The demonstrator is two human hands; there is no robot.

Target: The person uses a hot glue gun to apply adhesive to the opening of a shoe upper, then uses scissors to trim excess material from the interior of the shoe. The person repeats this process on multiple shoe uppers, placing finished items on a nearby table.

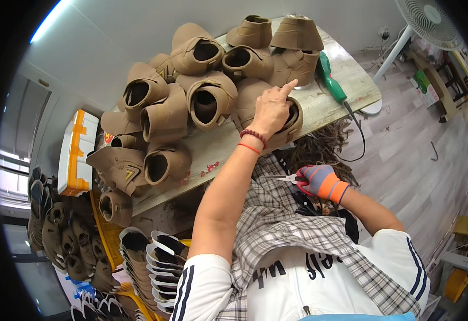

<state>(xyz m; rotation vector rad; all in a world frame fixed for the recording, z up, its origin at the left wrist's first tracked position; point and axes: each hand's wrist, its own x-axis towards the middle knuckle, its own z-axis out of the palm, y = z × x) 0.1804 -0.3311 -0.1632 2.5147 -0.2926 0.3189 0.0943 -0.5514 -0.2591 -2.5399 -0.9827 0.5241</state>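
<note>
My bare left hand [272,109] reaches over the table, above a brown shoe upper [252,96] near the table's front edge. Its index finger points outward toward another upper [295,67] behind, while the other fingers are partly bent. I see nothing held in it; whether it touches the near upper I cannot tell. Low in front of my body, my right hand [319,182], in a grey and orange glove, is closed around the handles of scissors [281,177]. The blades point left, across my checked apron [276,195].
Several more brown uppers [207,101] crowd the table [359,88]. A green corded hand tool [331,80] lies at its right. Red scraps [210,168] lie near the front edge. White-and-orange boxes [79,152] and stacked uppers [137,257] stand left; a fan [429,24] stands far right.
</note>
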